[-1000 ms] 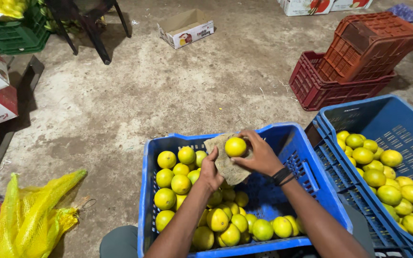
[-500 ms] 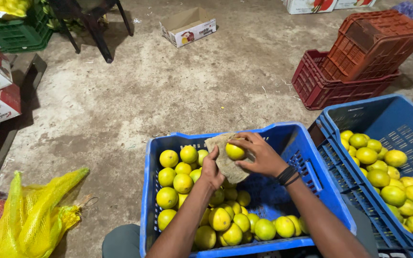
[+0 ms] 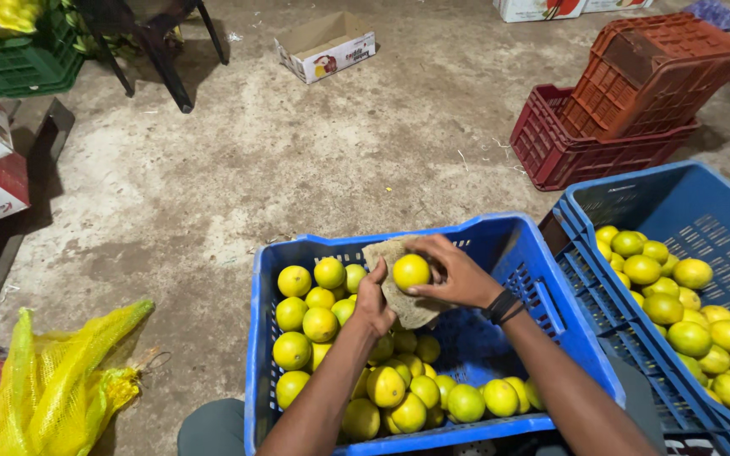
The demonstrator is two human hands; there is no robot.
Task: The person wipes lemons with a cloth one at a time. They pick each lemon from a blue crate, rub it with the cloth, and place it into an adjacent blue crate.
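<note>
**Wiping one fruit over the crate**

The blue slatted plastic crate (image 3: 551,312), part-filled with round yellow-green citrus fruits (image 3: 399,393), sat in front of the person. Above it, the left hand (image 3: 373,302) was closed on a coarse beige cloth (image 3: 400,295). The right hand (image 3: 458,272) had its fingers clamped round a single yellow fruit (image 3: 411,271) pressed against that cloth. Done well, the fruit should turn fully within the cloth, kept over the crate.
</note>
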